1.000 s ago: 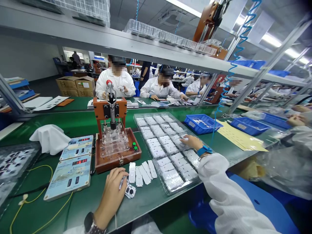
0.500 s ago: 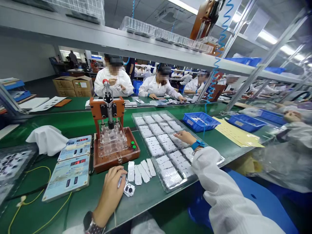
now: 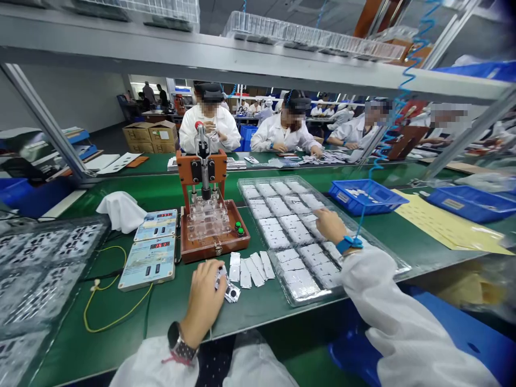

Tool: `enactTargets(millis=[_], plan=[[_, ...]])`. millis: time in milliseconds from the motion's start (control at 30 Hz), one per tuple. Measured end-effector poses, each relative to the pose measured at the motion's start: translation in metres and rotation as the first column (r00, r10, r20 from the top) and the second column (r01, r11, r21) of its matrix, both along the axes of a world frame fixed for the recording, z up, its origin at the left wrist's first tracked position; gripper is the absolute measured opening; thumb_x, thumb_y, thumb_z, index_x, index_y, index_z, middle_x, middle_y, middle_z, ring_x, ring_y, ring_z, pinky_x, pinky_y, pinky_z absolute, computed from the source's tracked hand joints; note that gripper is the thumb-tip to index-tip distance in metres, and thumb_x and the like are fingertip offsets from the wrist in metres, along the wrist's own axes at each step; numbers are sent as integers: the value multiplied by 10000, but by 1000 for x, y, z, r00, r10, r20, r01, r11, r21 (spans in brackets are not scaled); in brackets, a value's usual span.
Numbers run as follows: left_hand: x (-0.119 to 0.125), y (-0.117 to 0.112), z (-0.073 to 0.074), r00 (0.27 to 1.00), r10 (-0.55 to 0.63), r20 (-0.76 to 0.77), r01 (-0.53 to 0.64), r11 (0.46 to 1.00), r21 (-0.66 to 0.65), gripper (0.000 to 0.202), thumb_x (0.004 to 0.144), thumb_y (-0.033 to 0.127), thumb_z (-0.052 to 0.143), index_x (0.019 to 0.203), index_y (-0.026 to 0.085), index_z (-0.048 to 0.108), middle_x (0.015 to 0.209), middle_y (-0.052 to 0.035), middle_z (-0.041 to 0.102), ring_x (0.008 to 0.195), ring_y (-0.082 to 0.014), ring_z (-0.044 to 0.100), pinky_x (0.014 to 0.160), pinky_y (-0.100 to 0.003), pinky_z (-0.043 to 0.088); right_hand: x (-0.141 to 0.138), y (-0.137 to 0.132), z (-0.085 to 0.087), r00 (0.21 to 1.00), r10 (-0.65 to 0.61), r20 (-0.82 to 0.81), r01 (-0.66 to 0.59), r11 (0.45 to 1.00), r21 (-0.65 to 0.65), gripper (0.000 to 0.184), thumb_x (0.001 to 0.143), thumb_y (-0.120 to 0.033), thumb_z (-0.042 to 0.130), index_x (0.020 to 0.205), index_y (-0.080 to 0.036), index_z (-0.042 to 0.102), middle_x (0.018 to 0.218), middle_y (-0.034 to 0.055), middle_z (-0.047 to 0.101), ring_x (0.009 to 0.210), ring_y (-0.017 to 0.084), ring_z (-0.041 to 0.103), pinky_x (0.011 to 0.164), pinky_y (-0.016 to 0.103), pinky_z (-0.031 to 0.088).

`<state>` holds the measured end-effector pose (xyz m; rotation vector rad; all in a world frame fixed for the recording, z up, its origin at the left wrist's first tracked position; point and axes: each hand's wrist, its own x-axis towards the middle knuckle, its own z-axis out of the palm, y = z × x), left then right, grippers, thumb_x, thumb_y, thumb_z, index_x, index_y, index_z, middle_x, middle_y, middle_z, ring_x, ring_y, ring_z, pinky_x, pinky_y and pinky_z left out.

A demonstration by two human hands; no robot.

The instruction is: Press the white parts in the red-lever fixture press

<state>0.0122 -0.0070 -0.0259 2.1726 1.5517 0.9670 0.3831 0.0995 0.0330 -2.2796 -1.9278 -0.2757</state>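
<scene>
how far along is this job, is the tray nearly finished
Roughly midway, at a guess; finished pieces cannot be told from unfinished ones. Done: most pockets of the clear tray hold a white piece, and a few loose pieces lie in a row on the mat. In hand: the left hand holds a small part; the right hand reaches into the tray. Left: the press stands with its lever up.

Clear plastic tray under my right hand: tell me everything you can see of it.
The clear moulded plastic tray lies flat on the green bench mat, right of the wooden press fixture. Rows of shallow pockets hold flat white parts; nearly all look filled. The right hand rests on its middle, fingers on a pocket. Beside its left rim lie loose white strips.
</scene>
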Motion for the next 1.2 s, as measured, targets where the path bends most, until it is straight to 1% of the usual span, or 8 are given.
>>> enactTargets(millis=[100,200,300,467,600,833,1067,1200], plan=[[10,-18,-11,987,67,-145,-62,997,36,493,844,322,512,1295,140,433,1235,-144,546,1127,-318,482,910,-487,400,-45,-24,0,954,253,-163,-226,959,169,353,899,-118,353,1197,-131,540,1157,132,597,1012,229,577,899,372,459],[19,-29,-24,972,104,-213,-83,991,103,596,805,303,581,1339,129,380,1292,-169,505,1160,-341,453,939,-508,372,-103,-53,-1,644,653,-398,-623,750,223,268,905,-202,419,1114,-189,585,1072,80,637,961,201,596,843,336,494],[21,-33,-28,977,117,-179,-97,988,119,532,816,202,525,1327,135,395,1304,-164,493,1159,-320,452,936,-488,378,-151,-71,-1,448,760,-471,-804,573,161,229,906,-204,459,1085,-204,603,1053,70,631,991,199,564,879,350,474],[7,-34,-14,992,122,-13,-122,993,7,485,819,235,518,1298,209,446,1314,-115,496,1192,-307,425,941,-500,376,-193,-63,-4,425,787,-447,-885,465,-21,306,851,-214,585,1155,-179,592,1187,102,557,1103,233,478,956,391,411],[-21,-31,2,959,181,220,-171,983,-63,402,774,296,587,1171,244,553,1277,-89,534,1177,-309,424,959,-515,357,-209,-55,-12,427,788,-443,-904,376,-202,675,725,-385,730,1302,-128,491,1306,167,467,1185,298,416,981,431,372],[-59,-10,35,713,171,680,-32,977,-212,498,786,413,609,1232,213,514,1315,-89,497,1206,-261,446,958,-365,382,-219,-62,-18,438,783,-442,-899,378,-221,713,707,-412,746,1320,-162,482,1174,129,520,1067,272,460,912,388,397],[-71,31,51,616,25,788,74,993,-89,424,791,383,606,1159,186,536,1283,-103,530,1242,-261,444,1045,-389,355,-216,-69,-20,330,815,-476,-944,295,-148,714,736,-353,709,1371,-234,403,1437,120,346,1249,315,331,1001,489,315],[-77,61,51,696,-89,712,131,991,-4,549,717,342,683,1204,190,478,1344,-123,465,1236,-270,456,1042,-403,374,-215,-64,-25,273,828,-489,-961,217,-169,725,686,-383,748,1328,-198,466,1381,124,433,1238,323,358,996,485,323]])
